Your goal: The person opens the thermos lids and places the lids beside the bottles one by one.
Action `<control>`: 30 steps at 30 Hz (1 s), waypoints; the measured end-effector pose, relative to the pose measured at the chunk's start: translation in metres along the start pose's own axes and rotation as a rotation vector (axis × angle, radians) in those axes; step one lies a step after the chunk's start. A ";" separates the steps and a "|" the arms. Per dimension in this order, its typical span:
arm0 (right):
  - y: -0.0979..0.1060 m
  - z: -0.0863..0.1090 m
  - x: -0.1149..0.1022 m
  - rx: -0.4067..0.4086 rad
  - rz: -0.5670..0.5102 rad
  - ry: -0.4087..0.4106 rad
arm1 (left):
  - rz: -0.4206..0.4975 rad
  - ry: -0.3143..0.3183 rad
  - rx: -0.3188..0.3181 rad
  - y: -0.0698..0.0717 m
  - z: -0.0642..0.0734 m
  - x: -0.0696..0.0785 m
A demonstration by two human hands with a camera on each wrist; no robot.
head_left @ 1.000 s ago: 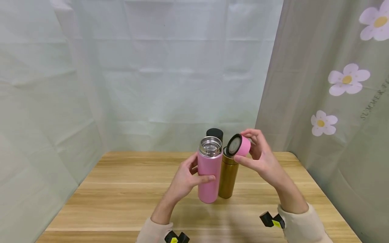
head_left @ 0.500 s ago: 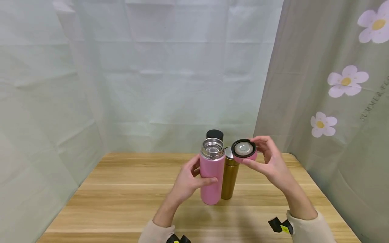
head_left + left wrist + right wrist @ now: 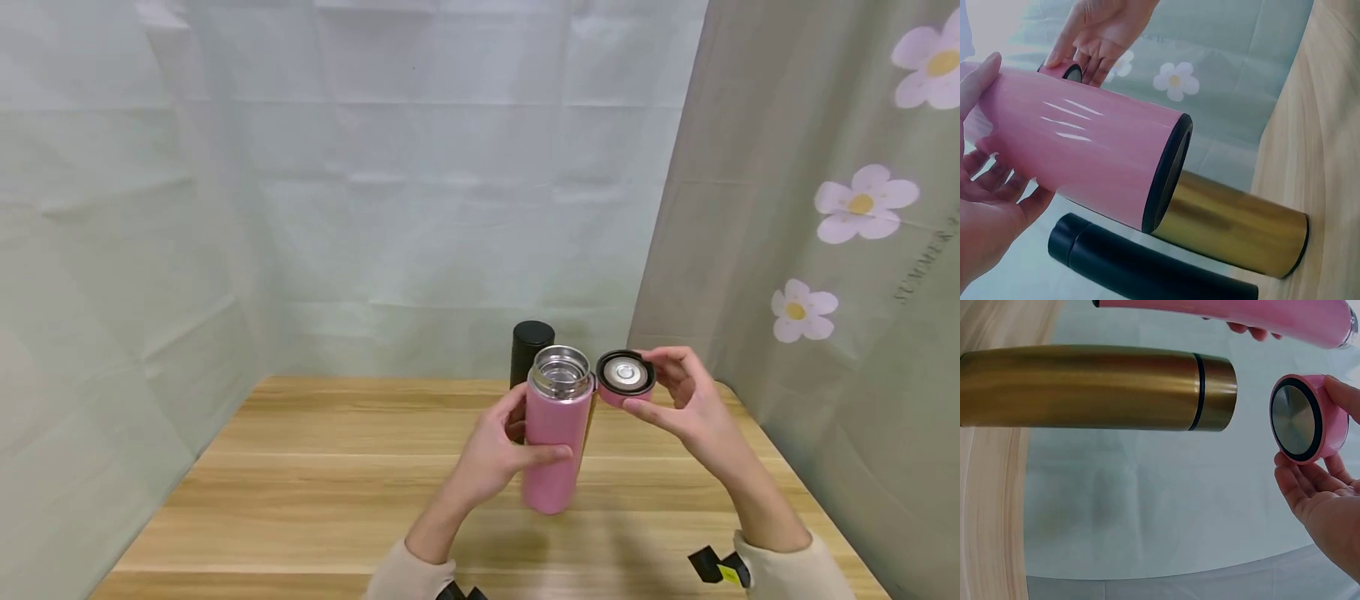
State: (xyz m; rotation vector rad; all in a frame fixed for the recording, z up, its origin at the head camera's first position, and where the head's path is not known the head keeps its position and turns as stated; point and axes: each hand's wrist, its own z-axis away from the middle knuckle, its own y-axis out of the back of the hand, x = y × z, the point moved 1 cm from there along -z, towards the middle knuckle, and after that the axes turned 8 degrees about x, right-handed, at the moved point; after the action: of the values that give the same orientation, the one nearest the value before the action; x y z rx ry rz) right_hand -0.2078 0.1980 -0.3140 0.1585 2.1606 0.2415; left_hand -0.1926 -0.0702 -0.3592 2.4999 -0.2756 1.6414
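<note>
My left hand (image 3: 491,454) grips a pink thermos bottle (image 3: 557,442) round its body, thumb across the front. The bottle's steel mouth is uncovered and faces up toward the head camera; its black base (image 3: 1169,172) hangs above the table. Between thumb and fingers, my right hand (image 3: 697,408) pinches the pink lid (image 3: 626,379), turned so its black-ringed underside shows. In the right wrist view the lid's other face (image 3: 1296,420) is a brushed steel disc. Lid and bottle mouth are side by side, with the lid to the right.
Behind the pink bottle stand a gold thermos (image 3: 1091,387), mostly hidden in the head view, and a black bottle (image 3: 532,337). Both are upright with caps on. The wooden table (image 3: 315,475) ends at a pale curtain (image 3: 450,208); a flowered curtain hangs on the right.
Both hands have shifted right with bottle and lid, the bottle now covering most of the gold thermos. The lid has turned from facing the bottle sideways to underside up.
</note>
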 end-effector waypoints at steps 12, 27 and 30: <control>0.029 0.001 0.011 0.032 -0.083 -0.028 | 0.092 -0.028 0.006 -0.040 -0.010 0.003; 0.089 0.002 0.048 0.004 -0.114 -0.059 | -0.094 -0.101 -0.014 -0.118 -0.016 -0.007; 0.100 0.003 0.055 -0.004 -0.086 -0.079 | -0.096 -0.047 -0.023 -0.133 -0.015 -0.009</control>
State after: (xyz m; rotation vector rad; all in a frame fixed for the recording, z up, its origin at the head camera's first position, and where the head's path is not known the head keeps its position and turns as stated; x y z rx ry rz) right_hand -0.2342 0.3066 -0.3369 0.0713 2.0826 0.1875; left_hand -0.1788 0.0626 -0.3634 2.4956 -0.1753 1.5368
